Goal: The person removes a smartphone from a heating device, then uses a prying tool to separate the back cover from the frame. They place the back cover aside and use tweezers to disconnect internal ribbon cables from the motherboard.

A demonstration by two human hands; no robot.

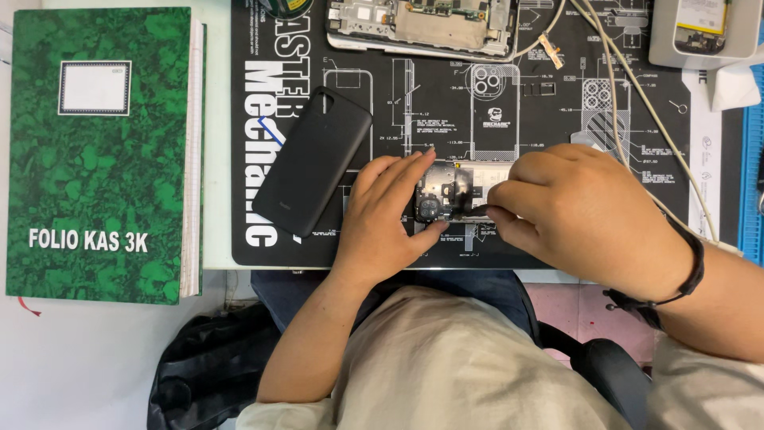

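An opened phone [450, 187] with its back cover off lies on the black repair mat [557, 103], near the table's front edge. My left hand [386, 211] grips the phone's left end, thumb and fingers around its camera corner. My right hand [581, 211] rests over the phone's right part and pinches a thin dark tool [469, 212], its tip touching the exposed board. The phone's black back cover [314, 159] lies tilted on the mat just left of my left hand.
A second dismantled phone [422, 28] lies at the mat's far edge. White cables [637, 95] run across the mat's right side. A white tray [704, 32] stands at the back right. A thick green ledger book [99, 151] lies at the left.
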